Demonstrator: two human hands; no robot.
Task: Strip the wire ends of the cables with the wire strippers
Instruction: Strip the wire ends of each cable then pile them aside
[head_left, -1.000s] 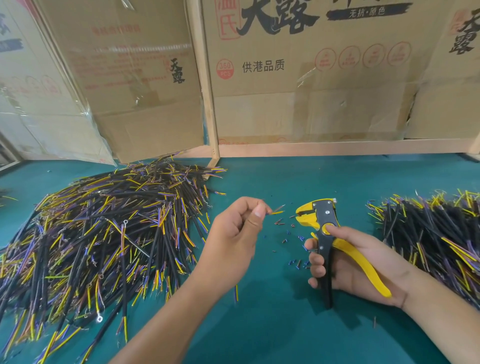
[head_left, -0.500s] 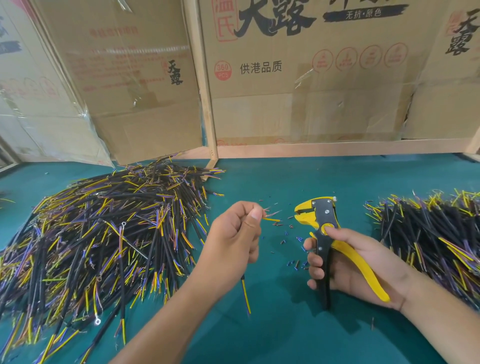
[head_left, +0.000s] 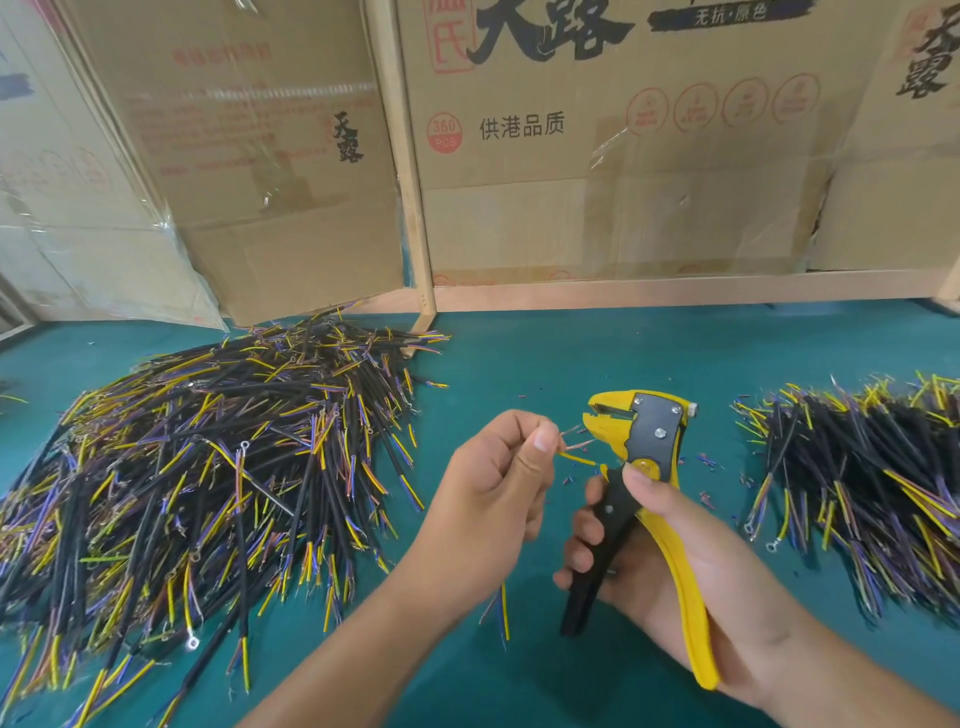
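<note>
1. Left hand (head_left: 498, 499): fingers curled, thumb and forefinger pinching one cable (head_left: 574, 457) near its tip. Short wire ends stick out toward the tool; the cable's other end hangs below the wrist, approx. above the green table (head_left: 571, 353).
2. Right hand (head_left: 660, 566): wrapped round both handles of the wire strippers (head_left: 636, 441), thumb on the yellow pivot knob. Handles look spread, i.e. not squeezed. The tool's mouth stands apart, facing the wire ends.
3. Position: wire ends sit just beside the tool's mouth, not inside it. At least two ends look bare and coppery; one yellow end appears still insulated. Small detail, so low confidence.
4. Step in hand (est.): feeding the next wire end into the strippers.
5. Done so far (est.): small bits of cut insulation (head_left: 706, 460) lie scattered on the table near the tool, so some stripping has taken place.
6. Left to do (est.): a large pile (head_left: 208, 467) sits on the left, a smaller pile (head_left: 857, 467) on the right. Which pile is finished vs. waiting cannot be told; ends in both look mixed. Either way, plenty of work remains.
7. Writing: cardboard boxes (head_left: 597, 156) along the back wall carry large black characters "天露", plus "供港品质", "无抗·原色", and a red round mark reading "360 PCS". A red seal-type mark shows "氏". Other red round icons too small to read.
8. No brand legible on the strippers.
</note>
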